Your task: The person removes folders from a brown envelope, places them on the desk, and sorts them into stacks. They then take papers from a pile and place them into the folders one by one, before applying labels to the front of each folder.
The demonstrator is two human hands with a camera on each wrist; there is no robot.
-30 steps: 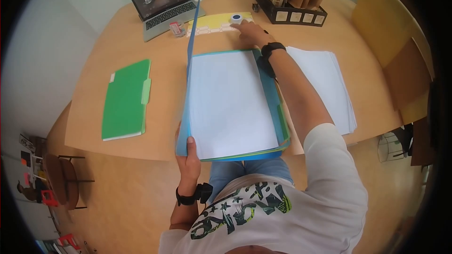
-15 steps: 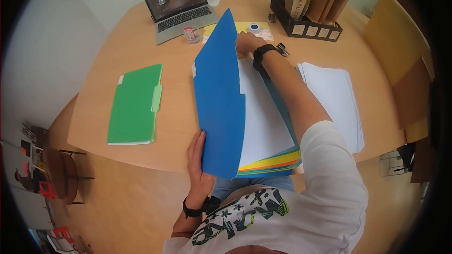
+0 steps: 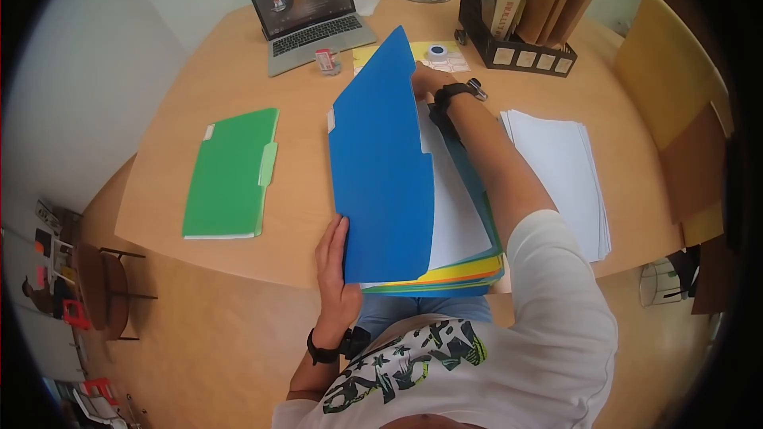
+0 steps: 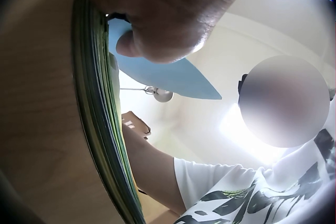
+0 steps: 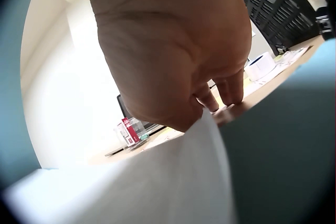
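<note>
A blue folder (image 3: 377, 167) stands part-way raised over a stack of coloured folders (image 3: 457, 276), with white paper (image 3: 457, 206) inside. At its lower left edge is the left hand (image 3: 334, 270), gripping the folder's side; in the left wrist view that hand (image 4: 168, 14) has its thumb against the light-blue inner face (image 4: 173, 77). The right hand (image 3: 431, 79) reaches to the top edge of the paper, its fingertips partly hidden by the raised cover. In the right wrist view this hand (image 5: 173, 50) pinches a corner of the white paper (image 5: 157, 187).
A green folder (image 3: 230, 175) lies on the left of the table (image 3: 151, 199), a pile of white sheets (image 3: 556, 183) on the right. Behind are a laptop (image 3: 314, 36), a small clear box (image 3: 327, 62), a round white item (image 3: 437, 52) and a black file rack (image 3: 532, 56).
The right hand has come back from beside the round white item to the paper's top edge. The blue cover, earlier seen edge-on, now leans right over part of the paper.
</note>
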